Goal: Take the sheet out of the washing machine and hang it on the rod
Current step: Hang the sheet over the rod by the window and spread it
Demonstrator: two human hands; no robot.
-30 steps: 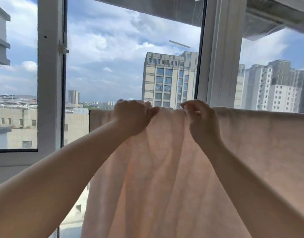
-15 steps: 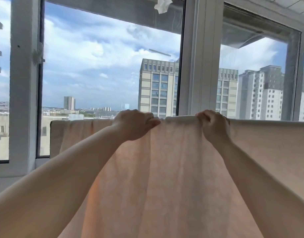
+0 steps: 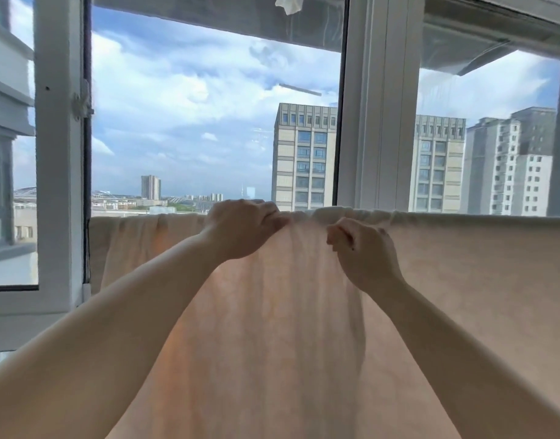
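Observation:
A pale peach sheet [image 3: 462, 280] hangs draped over a horizontal rod that the cloth hides, spanning from the left window frame to the right edge of view. My left hand [image 3: 243, 229] grips the sheet's top fold near the middle. My right hand [image 3: 364, 255] is a little lower and to the right, its fingers curled and pinching the front face of the cloth just under the top fold. Vertical creases run down between the two hands. The washing machine is out of view.
Behind the sheet stands a white-framed window [image 3: 367, 106] with an open casement [image 3: 60, 153] at the left. Tall buildings and cloudy sky show through the glass. A white scrap [image 3: 289, 3] hangs from the top of the frame.
My right hand has come down off the top fold and moved left, towards my left hand, onto the front of the sheet. The left hand keeps its grip. More of the sheet's left end shows.

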